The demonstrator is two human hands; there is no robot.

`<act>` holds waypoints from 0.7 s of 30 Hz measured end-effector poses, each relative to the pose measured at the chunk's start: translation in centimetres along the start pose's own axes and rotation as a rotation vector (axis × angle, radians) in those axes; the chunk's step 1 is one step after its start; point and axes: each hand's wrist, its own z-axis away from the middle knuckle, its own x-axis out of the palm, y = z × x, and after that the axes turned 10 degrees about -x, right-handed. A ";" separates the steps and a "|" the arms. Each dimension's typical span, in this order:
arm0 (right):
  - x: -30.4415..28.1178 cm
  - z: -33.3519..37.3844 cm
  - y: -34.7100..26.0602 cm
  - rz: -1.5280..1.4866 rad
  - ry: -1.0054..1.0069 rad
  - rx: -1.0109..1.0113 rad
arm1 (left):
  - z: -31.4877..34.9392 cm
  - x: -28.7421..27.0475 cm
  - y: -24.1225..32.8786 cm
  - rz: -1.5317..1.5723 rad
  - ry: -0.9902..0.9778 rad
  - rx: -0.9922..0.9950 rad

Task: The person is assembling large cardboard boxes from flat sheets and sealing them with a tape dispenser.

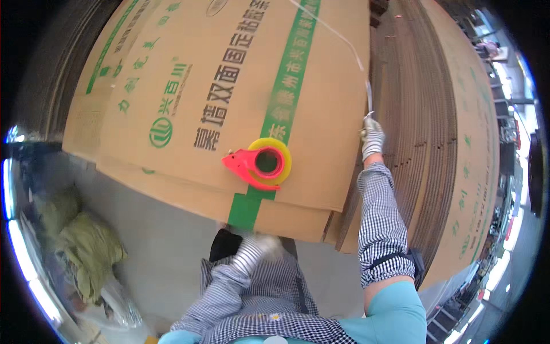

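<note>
My right hand (373, 139), in a striped glove, is closed round the end of a thin white strap (345, 41) at the right edge of a stack of flat cardboard boxes (323, 137). From there the strap runs up and left across the top sheet to the far edge. My left hand (259, 252), also gloved, is in front of my waist just off the near edge of the stack; motion smears its fingers. A red tape dispenser (240, 164) with a roll of yellowish tape (285, 167) lies on the top sheet, nearest to my left hand.
More stacked cardboard (421, 114) stands upright close by on the right, with a printed sheet (472, 160) on its outer side. Dark stacked sheets (51, 74) are at the far left. Green sacks (89, 246) lie on the grey floor (154, 246) at the left.
</note>
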 end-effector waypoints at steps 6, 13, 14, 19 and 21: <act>-7.4 11.4 0.5 0.084 -0.036 -0.452 | -4.6 2.0 11.8 0.295 0.161 0.240; -29.7 45.6 14.1 1.199 -0.427 -0.320 | -8.5 1.1 16.2 0.118 0.166 0.293; -33.6 51.3 16.4 1.223 -0.420 -0.010 | -9.6 -0.7 16.6 0.115 0.160 0.280; -38.0 62.9 18.0 1.267 -0.468 0.457 | -9.8 -0.9 13.5 0.101 0.171 0.407; -36.2 60.3 17.2 1.250 -0.528 0.478 | -7.1 0.7 12.8 0.122 0.102 0.482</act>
